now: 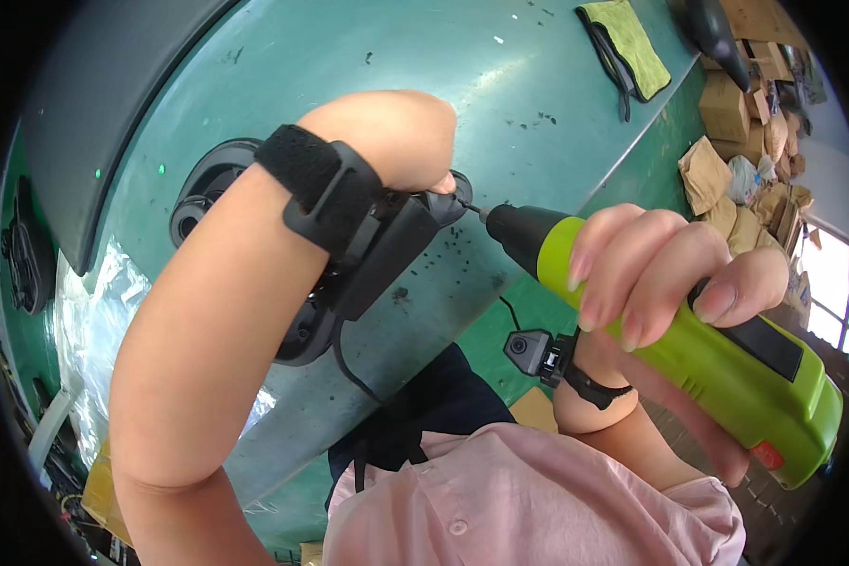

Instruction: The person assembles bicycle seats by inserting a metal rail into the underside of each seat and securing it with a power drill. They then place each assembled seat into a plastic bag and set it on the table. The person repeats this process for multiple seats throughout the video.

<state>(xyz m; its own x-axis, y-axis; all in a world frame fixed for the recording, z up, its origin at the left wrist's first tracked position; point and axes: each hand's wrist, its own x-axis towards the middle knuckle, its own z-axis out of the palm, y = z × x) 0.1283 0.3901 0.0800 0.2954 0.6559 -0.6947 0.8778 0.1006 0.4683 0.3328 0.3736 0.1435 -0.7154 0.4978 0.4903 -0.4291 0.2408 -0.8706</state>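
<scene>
My right hand (665,259) is wrapped around a lime-green electric screwdriver (726,368), with the thumb along its black side strip. The screwdriver's thin bit points left and meets the right end of a black moulded plastic part (457,200). Curled down over that end is my left hand (391,132), one fingertip pressed beside the bit's tip; its other fingers are hidden. The part lies on the green table, largely covered by my left forearm and a black device (391,255) strapped to that wrist. Whether a screw sits under the bit is too small to tell.
A large dark panel (113,104) covers the table's far left. Clear plastic film (94,330) and another black part (28,250) are at left. A yellow-green cloth (632,47) lies at the far right edge. Boxes and bags (726,108) stand beyond. A small camera (528,349) is strapped to my right wrist.
</scene>
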